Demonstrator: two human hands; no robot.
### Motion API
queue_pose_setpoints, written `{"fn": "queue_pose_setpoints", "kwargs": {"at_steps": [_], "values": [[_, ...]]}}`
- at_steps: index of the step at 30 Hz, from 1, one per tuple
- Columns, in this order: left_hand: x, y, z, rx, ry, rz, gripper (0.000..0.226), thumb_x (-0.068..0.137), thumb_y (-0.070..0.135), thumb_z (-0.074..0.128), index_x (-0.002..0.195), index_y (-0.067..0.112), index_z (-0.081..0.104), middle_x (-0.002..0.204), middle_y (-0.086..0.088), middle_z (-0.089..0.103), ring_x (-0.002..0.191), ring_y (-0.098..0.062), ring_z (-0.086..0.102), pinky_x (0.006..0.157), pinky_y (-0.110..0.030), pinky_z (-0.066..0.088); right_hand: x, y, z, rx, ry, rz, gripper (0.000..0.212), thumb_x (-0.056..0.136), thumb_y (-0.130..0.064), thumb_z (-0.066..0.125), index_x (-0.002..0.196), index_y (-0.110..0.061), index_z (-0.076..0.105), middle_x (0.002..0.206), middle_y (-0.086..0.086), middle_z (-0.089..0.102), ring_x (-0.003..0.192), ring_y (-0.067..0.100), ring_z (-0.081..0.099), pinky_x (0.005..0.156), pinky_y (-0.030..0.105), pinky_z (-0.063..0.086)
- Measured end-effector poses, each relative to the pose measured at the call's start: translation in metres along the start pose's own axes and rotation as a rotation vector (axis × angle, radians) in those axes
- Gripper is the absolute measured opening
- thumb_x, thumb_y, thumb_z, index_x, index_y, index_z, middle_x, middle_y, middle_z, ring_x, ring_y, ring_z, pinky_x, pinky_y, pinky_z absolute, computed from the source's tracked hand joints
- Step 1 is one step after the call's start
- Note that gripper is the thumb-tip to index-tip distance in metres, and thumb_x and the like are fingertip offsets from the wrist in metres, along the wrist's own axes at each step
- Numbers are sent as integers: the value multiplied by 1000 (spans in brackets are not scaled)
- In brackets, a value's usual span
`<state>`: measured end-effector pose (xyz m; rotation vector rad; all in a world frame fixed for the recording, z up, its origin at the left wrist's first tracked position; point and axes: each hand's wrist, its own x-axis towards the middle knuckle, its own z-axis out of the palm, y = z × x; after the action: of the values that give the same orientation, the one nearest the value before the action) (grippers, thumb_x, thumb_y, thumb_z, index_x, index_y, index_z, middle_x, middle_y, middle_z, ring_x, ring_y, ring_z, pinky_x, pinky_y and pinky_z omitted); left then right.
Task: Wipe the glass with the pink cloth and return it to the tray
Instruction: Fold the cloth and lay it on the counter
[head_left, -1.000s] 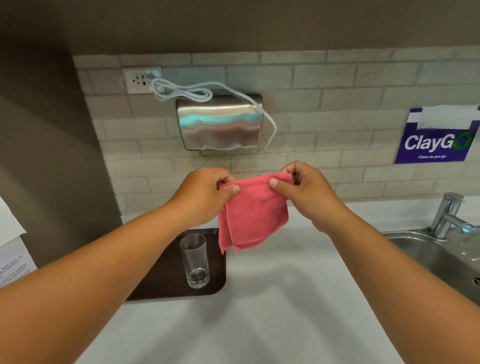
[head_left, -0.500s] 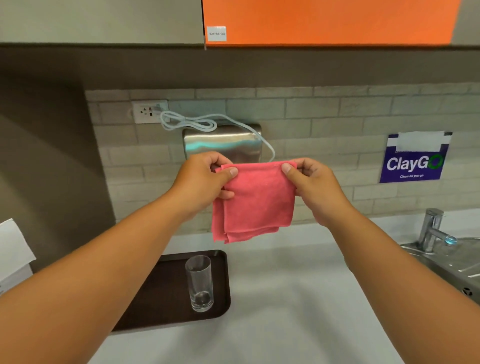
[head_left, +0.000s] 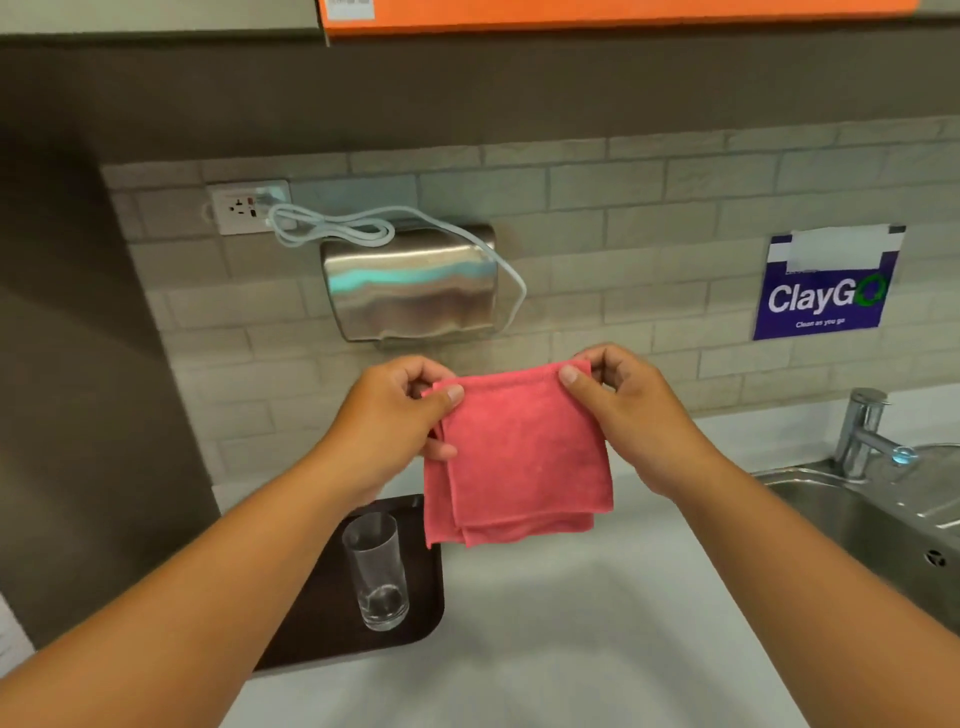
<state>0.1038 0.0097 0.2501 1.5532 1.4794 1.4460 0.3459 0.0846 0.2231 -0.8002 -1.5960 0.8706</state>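
Head view: pink cloth (head_left: 519, 457), folded, pinched at top corners by left hand (head_left: 395, 421) and right hand (head_left: 631, 415). Glass (head_left: 378, 569) upright on tray (head_left: 322, 613), untouched. Risk: dangling cloth toppling glass during reach.

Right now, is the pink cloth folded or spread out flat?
Folded. The pink cloth hangs from the left hand and right hand, which pinch its top corners, with several layered edges showing along its bottom.
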Motion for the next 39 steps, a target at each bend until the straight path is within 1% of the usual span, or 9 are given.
{"fn": "queue_pose_setpoints", "kwargs": {"at_steps": [6, 11, 16, 21, 26, 31, 34, 36, 39], "values": [[-19, -96, 59, 7, -15, -260, 10, 101, 10, 74, 92, 12, 77, 93, -7, 63, 54, -17, 72, 71, -46, 70, -27, 99, -21, -57, -168, 207, 11, 95, -35, 72, 86, -31, 70, 79, -16, 67, 66, 5, 63, 60, 24, 55], [6, -170, 105, 53, 4, -438, 9, 100, 8, 74, 92, 10, 76, 94, -10, 61, 50, -19, 70, 77, -58, 68, -14, 176, -26, -77, -255, 412, 11, 95, -34, 73, 89, -25, 72, 84, -6, 69, 68, 9, 66, 61, 27, 56], [60, -223, 131, 116, 40, -563, 13, 102, 8, 72, 91, 15, 71, 90, -7, 61, 55, -23, 70, 45, -23, 59, 27, 249, -9, -126, -296, 558, 13, 96, -27, 72, 95, -14, 69, 91, 5, 70, 77, 20, 69, 70, 37, 62], [111, -273, 143, 207, 104, -589, 18, 102, 13, 71, 86, 19, 69, 90, -6, 67, 66, -21, 73, 58, -31, 68, 71, 310, 17, -248, -301, 617, 9, 95, -27, 72, 97, -18, 69, 101, 6, 72, 94, 27, 71, 87, 45, 61], [152, -312, 146, 301, 150, -605, 22, 99, 13, 71, 79, 23, 70, 83, 0, 69, 67, -21, 74, 67, -46, 71, 107, 356, 38, -379, -285, 577, 9, 91, -29, 74, 86, -26, 67, 92, -5, 69, 86, 12, 63, 71, 29, 47], [182, -330, 148, 552, 117, -521, 30, 98, 18, 68, 72, 31, 60, 80, 11, 65, 100, -28, 74, 85, -35, 58, 133, 382, 53, -524, -314, 500, 20, 91, -31, 74, 78, -31, 58, 83, -12, 63, 81, 12, 60, 62, 18, 36], [185, -331, 150, 642, 46, -508, 12, 101, 25, 62, 106, 21, 72, 112, -3, 70, 115, -31, 69, 97, -42, 59, 140, 385, 58, -582, -307, 470, 4, 94, -28, 71, 96, -27, 67, 100, -8, 67, 100, 20, 66, 76, 22, 45], [178, -335, 155, 839, 13, -443, 37, 103, 32, 59, 136, 17, 64, 136, -10, 58, 128, -35, 56, 102, -45, 53, 131, 381, 62, -654, -265, 350, 19, 96, -24, 66, 114, -20, 72, 117, 3, 67, 111, 25, 64, 94, 35, 51], [166, -335, 174, 1052, -68, -285, 33, 108, 22, 53, 140, 18, 59, 141, -10, 54, 130, -32, 49, 102, -43, 50, 110, 371, 70, -875, -386, 76, 27, 99, -33, 53, 115, -23, 73, 113, 4, 69, 107, 28, 63, 92, 39, 50]]}}
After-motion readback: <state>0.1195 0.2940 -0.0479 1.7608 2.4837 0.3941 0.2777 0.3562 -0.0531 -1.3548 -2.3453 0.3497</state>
